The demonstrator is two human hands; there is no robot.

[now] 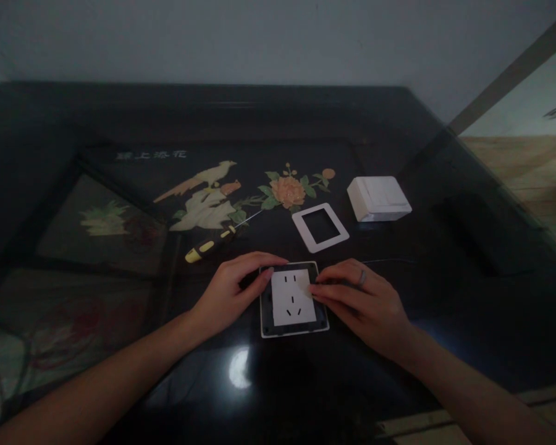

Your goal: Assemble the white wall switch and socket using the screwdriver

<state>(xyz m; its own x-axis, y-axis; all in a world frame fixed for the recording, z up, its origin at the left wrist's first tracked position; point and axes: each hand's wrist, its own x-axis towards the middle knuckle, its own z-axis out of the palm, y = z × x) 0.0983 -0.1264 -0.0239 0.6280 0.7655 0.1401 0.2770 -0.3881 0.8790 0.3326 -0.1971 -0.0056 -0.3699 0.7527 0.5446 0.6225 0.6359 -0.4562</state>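
Observation:
A wall socket (293,303) lies face up on the dark glass table, its white slotted insert set in a black mounting frame with a pale edge. My left hand (241,281) grips the socket's upper left corner, thumb on the frame and fingers along the top edge. At the right side, my right hand (366,303), with a ring on one finger, has its fingertips pinched together against the insert's edge. Whether a small part sits between those fingertips is hidden. Beyond the hands lies a white cover frame (309,240) with a square opening.
A screwdriver (208,247) with a yellow and black handle rests left of the cover frame, tip pointing away to the right. A white box (380,199) stands to the right. The glossy tabletop (241,111) shows a bird-and-flower picture and reaches a pale wall (213,43).

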